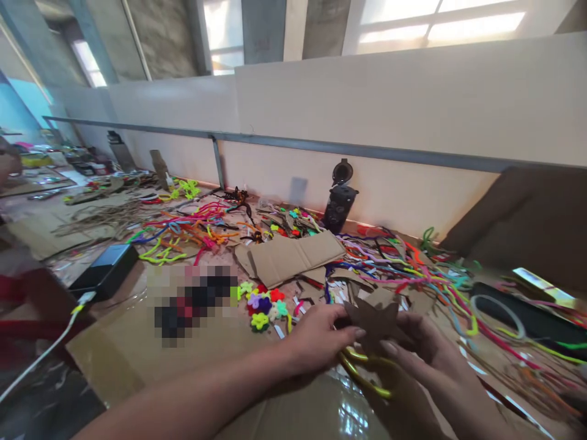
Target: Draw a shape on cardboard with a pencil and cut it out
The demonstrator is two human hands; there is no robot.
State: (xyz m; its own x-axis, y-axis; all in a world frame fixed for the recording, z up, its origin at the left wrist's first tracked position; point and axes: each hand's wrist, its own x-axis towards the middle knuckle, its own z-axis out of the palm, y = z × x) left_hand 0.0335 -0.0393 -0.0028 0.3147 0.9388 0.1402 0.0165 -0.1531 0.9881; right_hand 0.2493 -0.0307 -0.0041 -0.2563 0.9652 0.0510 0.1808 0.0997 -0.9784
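Between my hands, just above the cardboard-covered worktop, is a brown cardboard star (373,321) with pointed arms. My left hand (316,342) pinches its left side between thumb and fingers. On the star's right side, the thumb and fingers of my right hand (426,357) close round it. Below the star and between my wrists shows a shiny yellow loop (367,376), like a scissors handle; its other end is hidden. Left of my left hand sits a cluster of small colourful flower shapes (263,305).
A folded cardboard piece (296,256) lies ahead, with a black tumbler (340,205) behind it. Colourful pipe cleaners (413,263) spread rightward. At left are a black box (105,269) and a white cable (59,342). A metal rail (298,143) runs along the back.
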